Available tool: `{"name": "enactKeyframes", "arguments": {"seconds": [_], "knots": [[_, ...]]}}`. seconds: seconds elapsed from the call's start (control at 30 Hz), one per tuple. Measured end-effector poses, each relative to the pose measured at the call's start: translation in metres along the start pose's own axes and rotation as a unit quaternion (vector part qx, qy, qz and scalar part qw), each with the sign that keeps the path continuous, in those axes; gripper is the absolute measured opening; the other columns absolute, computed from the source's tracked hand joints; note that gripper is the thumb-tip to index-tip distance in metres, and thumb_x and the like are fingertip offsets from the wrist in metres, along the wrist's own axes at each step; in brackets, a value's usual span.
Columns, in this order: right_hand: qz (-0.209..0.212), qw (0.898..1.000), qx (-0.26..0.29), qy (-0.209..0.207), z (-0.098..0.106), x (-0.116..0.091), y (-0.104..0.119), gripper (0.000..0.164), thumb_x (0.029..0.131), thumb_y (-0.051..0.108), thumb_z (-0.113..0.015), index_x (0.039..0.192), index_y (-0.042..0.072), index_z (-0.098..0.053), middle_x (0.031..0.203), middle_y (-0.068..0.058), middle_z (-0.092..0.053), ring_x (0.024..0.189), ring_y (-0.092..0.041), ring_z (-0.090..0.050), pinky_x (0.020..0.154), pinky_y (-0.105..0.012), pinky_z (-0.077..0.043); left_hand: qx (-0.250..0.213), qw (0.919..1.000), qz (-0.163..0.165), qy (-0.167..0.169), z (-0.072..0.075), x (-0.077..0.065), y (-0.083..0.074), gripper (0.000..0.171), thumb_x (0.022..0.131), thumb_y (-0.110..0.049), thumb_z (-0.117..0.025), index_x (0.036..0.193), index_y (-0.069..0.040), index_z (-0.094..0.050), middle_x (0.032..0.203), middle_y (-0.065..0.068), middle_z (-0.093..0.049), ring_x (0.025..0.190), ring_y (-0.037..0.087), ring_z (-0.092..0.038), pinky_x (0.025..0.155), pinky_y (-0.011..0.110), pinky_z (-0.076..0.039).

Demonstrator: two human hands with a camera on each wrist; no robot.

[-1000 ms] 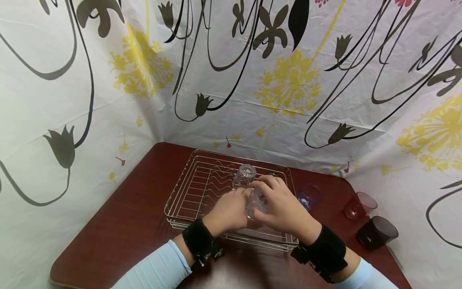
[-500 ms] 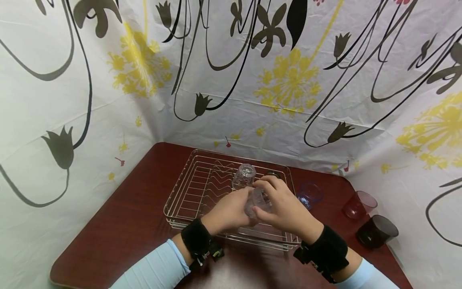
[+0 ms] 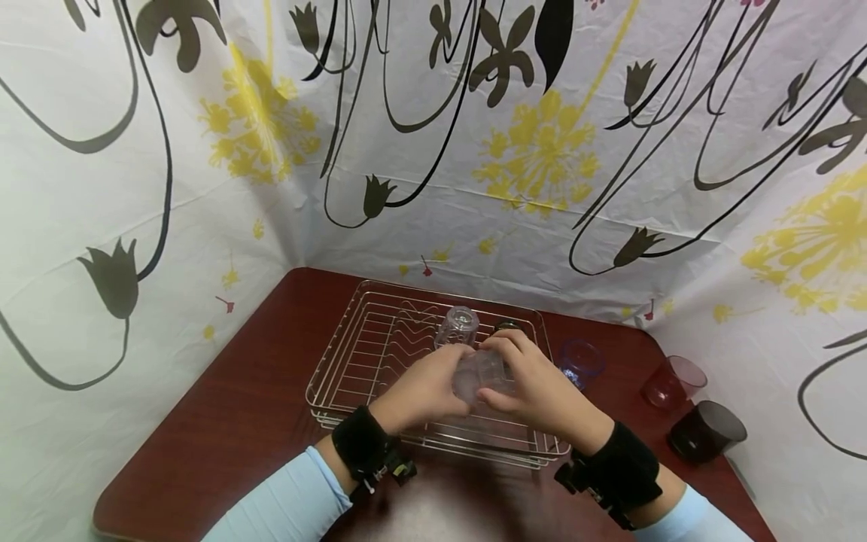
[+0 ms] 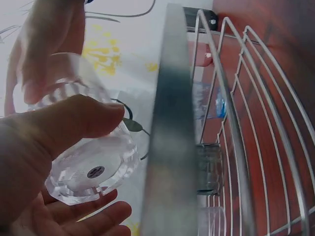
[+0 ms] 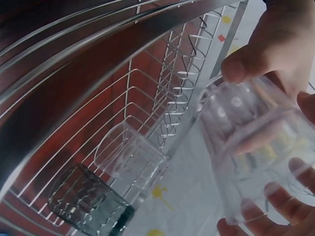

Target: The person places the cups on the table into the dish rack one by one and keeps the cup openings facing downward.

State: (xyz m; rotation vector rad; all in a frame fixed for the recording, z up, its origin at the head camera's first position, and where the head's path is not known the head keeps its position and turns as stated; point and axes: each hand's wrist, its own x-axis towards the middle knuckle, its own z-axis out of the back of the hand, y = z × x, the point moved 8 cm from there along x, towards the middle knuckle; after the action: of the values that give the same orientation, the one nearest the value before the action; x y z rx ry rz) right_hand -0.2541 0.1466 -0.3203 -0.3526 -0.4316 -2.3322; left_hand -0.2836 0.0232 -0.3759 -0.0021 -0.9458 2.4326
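on the dark-red, round-cornered table [image 3: 223, 421], before the white floral cloth sheet [image 3: 420, 226], stands the silvery rectangular wire rack [image 3: 359, 365]; toward its back sits a clear cylindrical tumbler [image 3: 457, 328], with a dark-green cylindrical tumbler [image 5: 91, 201] to the right. a clear faceted tumbler [image 3: 476, 373] lies between the left hand [image 3: 423, 388] and right hand [image 3: 538, 388], over the rack's front. right of the rack: a blue see-through cup [image 3: 579, 363], then a red see-through cup [image 3: 673, 382], with a black round cup [image 3: 706, 431] before it.
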Motion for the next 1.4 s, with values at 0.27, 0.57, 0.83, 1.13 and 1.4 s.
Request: {"name": "enactKeyframes", "arguments": {"seconds": [0.27,0.57,0.83,1.13,1.4], "knots": [[-0.009,1.000,0.021,-0.003,0.001,-0.005,-0.008,0.067,0.081,0.037,-0.085,0.135,0.014,-0.053,0.137,-0.002,-0.046,0.121,-0.020,-0.054,0.090,-0.037,-0.053,0.014,0.9999,-0.001,-0.001,0.007,0.001,-0.002,0.080,0.070,-0.020,-0.088,0.140,-0.017,-0.050,0.125,0.000,-0.057,0.099,0.012,-0.058,0.076,0.025,-0.051],[-0.040,0.999,0.020,0.005,-0.004,-0.007,-0.014,0.068,0.081,0.037,-0.084,0.137,0.014,-0.052,0.136,-0.002,-0.048,0.108,-0.020,-0.060,0.082,-0.035,-0.054,0.010,0.9999,0.004,-0.001,0.010,0.002,0.002,0.084,0.072,-0.023,-0.090,0.145,-0.019,-0.049,0.131,0.000,-0.056,0.100,0.011,-0.059,0.078,0.025,-0.052],[-0.066,0.997,0.028,0.017,-0.008,-0.010,-0.021,0.073,0.080,0.041,-0.084,0.139,0.013,-0.050,0.136,-0.001,-0.052,0.111,-0.015,-0.058,0.086,-0.038,-0.053,-0.002,1.0000,-0.006,0.000,0.013,0.002,0.001,0.084,0.072,-0.026,-0.091,0.144,-0.019,-0.049,0.125,0.001,-0.057,0.100,0.017,-0.062,0.076,0.024,-0.052],[-0.077,0.996,0.041,0.026,-0.013,-0.010,-0.025,0.078,0.079,0.047,-0.083,0.140,0.013,-0.048,0.135,-0.003,-0.054,0.109,-0.013,-0.058,0.086,-0.036,-0.053,0.003,0.9999,-0.008,0.010,0.014,0.001,0.001,0.084,0.072,-0.025,-0.090,0.145,-0.023,-0.049,0.129,0.000,-0.055,0.098,0.013,-0.061,0.073,0.023,-0.052],[-0.111,0.991,0.051,0.047,-0.018,-0.011,-0.031,0.083,0.077,0.046,-0.084,0.143,0.011,-0.046,0.135,-0.007,-0.056,0.106,-0.018,-0.062,0.083,-0.038,-0.053,0.006,0.9995,-0.015,0.026,0.014,0.004,-0.001,0.086,0.073,-0.023,-0.090,0.147,-0.028,-0.047,0.138,0.003,-0.049,0.100,0.014,-0.059,0.075,0.025,-0.052]]}}
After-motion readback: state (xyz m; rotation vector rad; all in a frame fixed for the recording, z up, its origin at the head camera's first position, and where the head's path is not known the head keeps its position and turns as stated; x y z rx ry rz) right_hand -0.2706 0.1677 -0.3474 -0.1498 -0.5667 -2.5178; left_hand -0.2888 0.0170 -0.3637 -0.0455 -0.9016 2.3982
